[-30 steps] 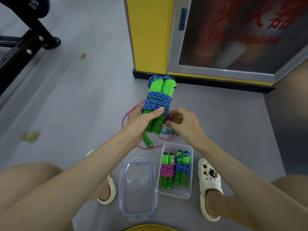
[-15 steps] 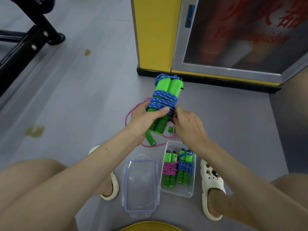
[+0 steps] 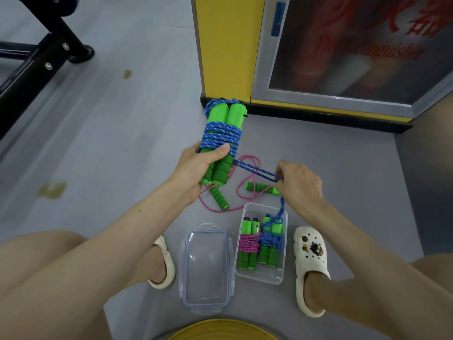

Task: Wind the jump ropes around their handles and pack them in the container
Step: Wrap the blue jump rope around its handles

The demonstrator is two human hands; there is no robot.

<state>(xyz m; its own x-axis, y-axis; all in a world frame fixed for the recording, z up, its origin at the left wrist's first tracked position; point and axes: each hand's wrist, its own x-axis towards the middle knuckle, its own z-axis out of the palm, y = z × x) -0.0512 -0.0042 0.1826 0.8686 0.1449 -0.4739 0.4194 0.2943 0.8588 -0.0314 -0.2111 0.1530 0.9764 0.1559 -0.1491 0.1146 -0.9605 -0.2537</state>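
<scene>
The blue jump rope (image 3: 221, 139) is held up above the floor. Its two green handles lie side by side with rope coiled tight around their middle. The left hand (image 3: 196, 165) is clamped on the lower half of the handles, thumb pressed on the lowest coil. From under that thumb a doubled blue tail (image 3: 255, 171) runs taut to the right, where the right hand (image 3: 297, 185) pinches it between the fingertips. The hands are well apart. A blue strand also drops from the right hand towards the container, and I cannot tell which rope it belongs to.

This looks like the end of the winding step for this rope. The next move probably calls for drawing the tail snug and tucking it under the coils without loosening the thumb's hold, then laying the bundle in the container.

On the floor just below the hands lies a loose pink jump rope (image 3: 247, 179), unwound, its two green handles apart. Nearer the person, the clear lid (image 3: 206, 266) lies on the left. Just beside it on the right is the container (image 3: 259, 278), holding a wound pink bundle (image 3: 247, 244) and a wound blue bundle (image 3: 269, 241) touching side by side.

Count: four ropes, two blue and two pink; eight green handles; one container; one lid.
</scene>
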